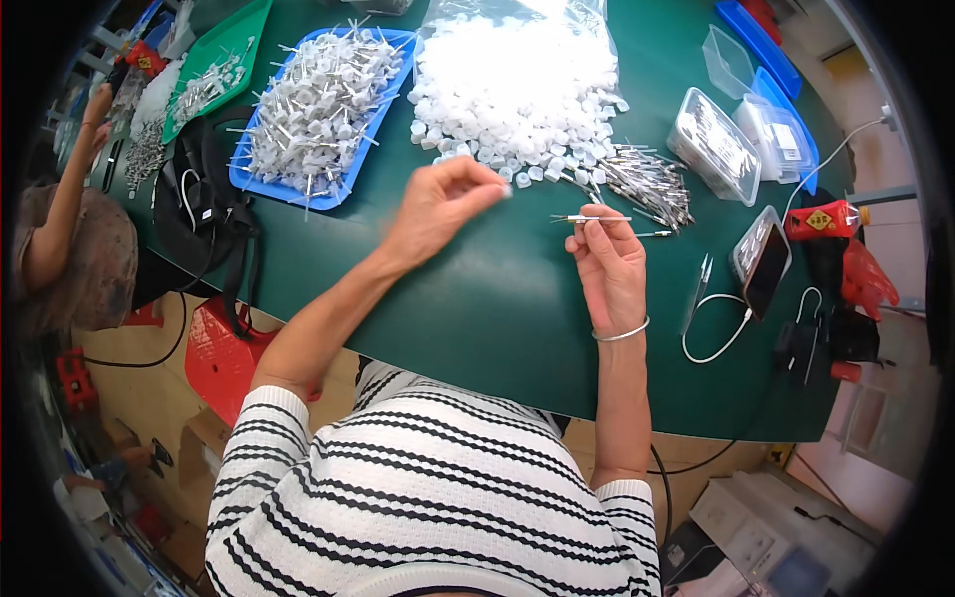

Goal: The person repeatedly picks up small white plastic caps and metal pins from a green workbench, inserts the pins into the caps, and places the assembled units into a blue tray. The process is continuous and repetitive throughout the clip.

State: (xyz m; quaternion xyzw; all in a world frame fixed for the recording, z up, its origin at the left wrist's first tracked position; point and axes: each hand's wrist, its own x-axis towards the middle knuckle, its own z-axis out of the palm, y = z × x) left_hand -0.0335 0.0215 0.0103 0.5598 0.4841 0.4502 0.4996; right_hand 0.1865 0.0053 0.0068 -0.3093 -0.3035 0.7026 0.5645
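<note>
My left hand (438, 214) is raised over the green table, thumb and forefinger closed on a small whitish cap (506, 190). To its right, my right hand (609, 254) pinches several thin metal rods (585, 218), which lie crosswise and point left; I cannot tell their exact number. A short gap separates the cap from the rod tips. Just beyond both hands spreads a large pile of translucent white caps (512, 90), partly on a clear plastic bag. Loose metal rods (647, 184) lie heaped at that pile's right, behind my right hand.
At left, a blue tray (396, 68) holds capped rods, near a green tray (255, 22) and black bag (194, 184). Rightward are a clear rod-filled box (716, 177), tweezers (699, 284), a cabled phone (768, 274) and a red bottle (826, 221). Another person's arm (65, 189) shows far left.
</note>
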